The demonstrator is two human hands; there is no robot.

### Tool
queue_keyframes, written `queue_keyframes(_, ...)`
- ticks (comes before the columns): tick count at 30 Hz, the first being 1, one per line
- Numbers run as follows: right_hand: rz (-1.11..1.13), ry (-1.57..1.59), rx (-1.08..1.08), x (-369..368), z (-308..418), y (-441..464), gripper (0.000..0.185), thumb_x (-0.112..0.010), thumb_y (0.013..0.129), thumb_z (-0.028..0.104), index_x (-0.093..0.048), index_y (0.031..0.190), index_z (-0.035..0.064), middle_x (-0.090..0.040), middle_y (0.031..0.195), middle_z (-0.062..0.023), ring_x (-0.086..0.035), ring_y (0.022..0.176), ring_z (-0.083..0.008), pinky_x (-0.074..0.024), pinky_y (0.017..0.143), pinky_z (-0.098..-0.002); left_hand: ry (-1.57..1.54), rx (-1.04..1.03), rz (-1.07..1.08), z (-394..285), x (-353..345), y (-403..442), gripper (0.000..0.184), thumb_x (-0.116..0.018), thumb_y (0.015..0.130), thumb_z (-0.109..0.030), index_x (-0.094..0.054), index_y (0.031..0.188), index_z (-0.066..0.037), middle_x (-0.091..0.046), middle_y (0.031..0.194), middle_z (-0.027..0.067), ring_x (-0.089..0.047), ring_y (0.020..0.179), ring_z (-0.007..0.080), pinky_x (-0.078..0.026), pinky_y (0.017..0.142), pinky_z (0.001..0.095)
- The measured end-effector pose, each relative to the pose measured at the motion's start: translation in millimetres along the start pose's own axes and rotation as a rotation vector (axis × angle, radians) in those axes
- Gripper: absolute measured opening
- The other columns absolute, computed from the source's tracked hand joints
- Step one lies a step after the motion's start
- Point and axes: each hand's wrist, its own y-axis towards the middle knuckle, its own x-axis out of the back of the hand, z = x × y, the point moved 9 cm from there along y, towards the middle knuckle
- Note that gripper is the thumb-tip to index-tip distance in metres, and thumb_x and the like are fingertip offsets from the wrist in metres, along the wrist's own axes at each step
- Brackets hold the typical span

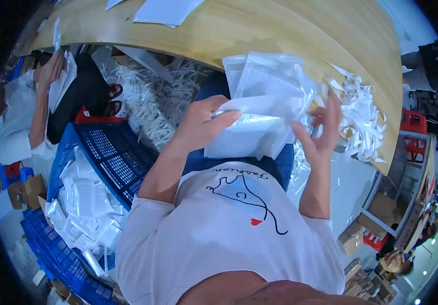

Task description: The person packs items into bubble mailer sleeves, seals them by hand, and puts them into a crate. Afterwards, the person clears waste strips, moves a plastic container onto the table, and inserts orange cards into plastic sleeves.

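Note:
My left hand (205, 122) pinches the edge of a white plastic bag (252, 134), thumb on top, over my lap. To the right of that bag, my right hand (322, 125) is raised with thumb and fingers spread, slightly blurred, and nothing shows between them. Other clear-and-white bags (267, 73) lie behind the held one, at the table's front edge. A heap of white strips (361, 117) sits on the table just beyond my right hand.
The wooden table (305, 25) carries white sheets (168, 11) at its far side. A blue crate (109, 152) at left holds many white bags (89, 195). White strips (153, 101) cover the floor. A co-worker's hand (51, 68) holds white material at far left.

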Motion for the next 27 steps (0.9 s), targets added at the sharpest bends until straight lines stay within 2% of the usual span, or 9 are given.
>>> queue_keyframes(4,0.221,-0.169,0.243,-13.8,-33.8,-0.3,0.049,-0.07,0.076,0.009,-0.055,0.123,0.0016,-0.058,0.118,-0.0101,-0.056,0.081,-0.0158,-0.0436,0.069,-0.0224,0.096,-0.039,0.0,-10.0,1.3,-4.0,0.018,-0.066,0.08,-0.009,-0.065,0.095,0.001,-0.064,0.08,0.0043,-0.052,0.069,0.01,-0.042,0.063,0.0206)
queue_keyframes(6,-0.176,0.018,-0.439,36.7,-111.5,-3.5,0.046,-0.066,0.08,0.006,-0.054,0.124,0.0013,-0.058,0.119,-0.0105,-0.057,0.08,-0.0142,-0.0432,0.066,-0.0213,0.073,-0.02,-0.01,-8.3,4.8,-6.6,0.018,-0.065,0.08,-0.011,-0.065,0.094,0.001,-0.064,0.081,0.0049,-0.053,0.07,0.0106,-0.043,0.064,0.0211)
queue_keyframes(7,-0.169,0.019,-0.436,38.0,-102.9,4.3,0.046,-0.066,0.08,0.006,-0.054,0.124,0.0013,-0.058,0.119,-0.0105,-0.057,0.08,-0.0142,-0.0432,0.066,-0.0213,0.045,-0.004,-0.015,-6.7,6.5,-8.1,0.018,-0.064,0.081,-0.012,-0.066,0.094,0.001,-0.065,0.081,0.0056,-0.053,0.071,0.0113,-0.043,0.065,0.0216)
queue_keyframes(9,-0.457,0.139,-0.459,64.9,-82.0,13.8,0.048,-0.064,0.082,0.006,-0.051,0.128,0.0017,-0.059,0.118,-0.0111,-0.057,0.077,-0.0125,-0.0433,0.064,-0.021,-0.014,0.017,-0.028,-4.8,10.9,-9.9,0.02,-0.062,0.082,-0.015,-0.066,0.094,0.0,-0.065,0.082,0.0068,-0.054,0.073,0.0126,-0.043,0.067,0.0226)
queue_keyframes(11,-0.315,0.245,-0.371,40.4,-74.7,5.2,0.056,-0.066,0.08,0.006,-0.047,0.133,0.0029,-0.058,0.119,-0.0112,-0.057,0.077,-0.0123,-0.0431,0.061,-0.0219,-0.008,-0.006,-0.017,-7.5,10.1,-8.9,0.019,-0.062,0.082,-0.014,-0.066,0.095,0.0,-0.065,0.083,0.0067,-0.054,0.073,0.0131,-0.043,0.067,0.0225)
queue_keyframes(12,-0.091,0.418,-0.471,10.9,-68.9,-2.5,0.064,-0.068,0.078,0.005,-0.043,0.137,0.0031,-0.058,0.115,-0.0105,-0.056,0.079,-0.0132,-0.0431,0.066,-0.022,-0.002,-0.028,0.001,-9.6,7.6,-8.2,0.019,-0.062,0.082,-0.014,-0.066,0.095,0.0,-0.065,0.083,0.0065,-0.055,0.073,0.0135,-0.043,0.068,0.0224)
queue_keyframes(14,0.265,0.616,-0.398,-36.2,-55.8,-17.4,0.052,-0.064,0.077,-0.001,-0.052,0.127,0.0014,-0.06,0.107,-0.01,-0.054,0.08,-0.014,-0.0427,0.072,-0.0222,0.01,-0.075,0.042,-13.7,2.5,-6.2,0.019,-0.062,0.081,-0.012,-0.066,0.096,-0.001,-0.065,0.085,0.0062,-0.055,0.074,0.0144,-0.043,0.068,0.0222)
queue_keyframes(25,0.426,0.771,-0.416,-56.9,-76.9,-42.4,0.022,-0.065,0.076,-0.003,-0.065,0.098,0.0009,-0.062,0.095,-0.0061,-0.054,0.079,-0.0145,-0.0413,0.076,-0.022,0.156,-0.427,0.285,-20.9,9.5,-7.8,0.021,-0.06,0.08,-0.004,-0.067,0.1,-0.003,-0.065,0.098,0.0062,-0.057,0.078,0.0193,-0.043,0.07,0.0223)
queue_keyframes(27,0.372,0.89,-0.592,-55.0,-91.2,-47.1,0.02,-0.062,0.079,-0.001,-0.065,0.1,0.0006,-0.063,0.091,-0.0058,-0.054,0.077,-0.0142,-0.0419,0.074,-0.0219,0.148,-0.412,0.295,-25.3,10.8,-10.6,0.021,-0.058,0.081,-0.003,-0.066,0.1,-0.003,-0.064,0.098,0.006,-0.057,0.079,0.0191,-0.043,0.07,0.0231)
